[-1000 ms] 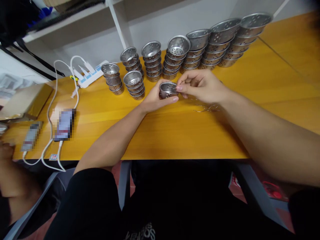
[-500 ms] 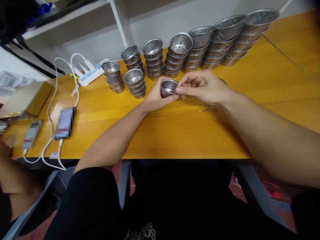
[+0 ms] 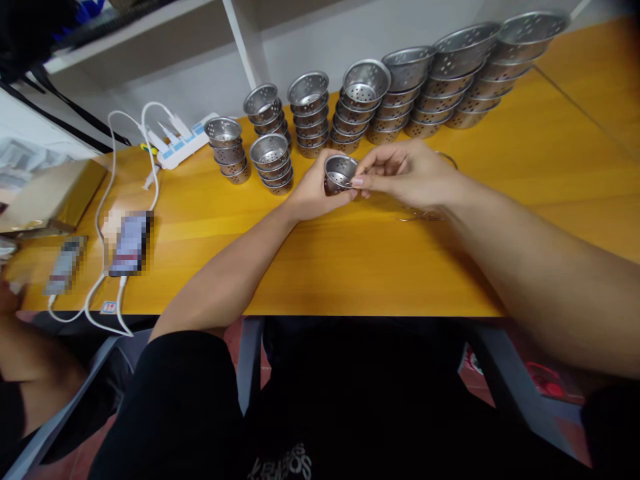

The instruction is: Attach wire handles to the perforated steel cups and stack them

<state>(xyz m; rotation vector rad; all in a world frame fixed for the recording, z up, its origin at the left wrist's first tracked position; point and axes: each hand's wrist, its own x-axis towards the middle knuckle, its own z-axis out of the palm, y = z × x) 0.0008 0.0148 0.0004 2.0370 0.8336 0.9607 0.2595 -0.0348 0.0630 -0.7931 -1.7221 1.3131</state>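
My left hand is wrapped round a small perforated steel cup, held just above the orange table. My right hand is pinched at the cup's rim, its fingertips closed on a thin wire piece that is too small to see clearly. Loose wire pieces lie on the table under my right wrist. Behind my hands stand several stacks of the same perforated cups, running from small stacks at the left to a long leaning row at the right.
A white power strip with white cables lies at the back left. Two phones rest near the table's front left edge, beside a cardboard box. Another person's arm shows at the lower left. A white shelf stands behind the table.
The cup has tilted slightly in my left hand and both hands have shifted a little to the right. My right fingers stay pinched at the rim.
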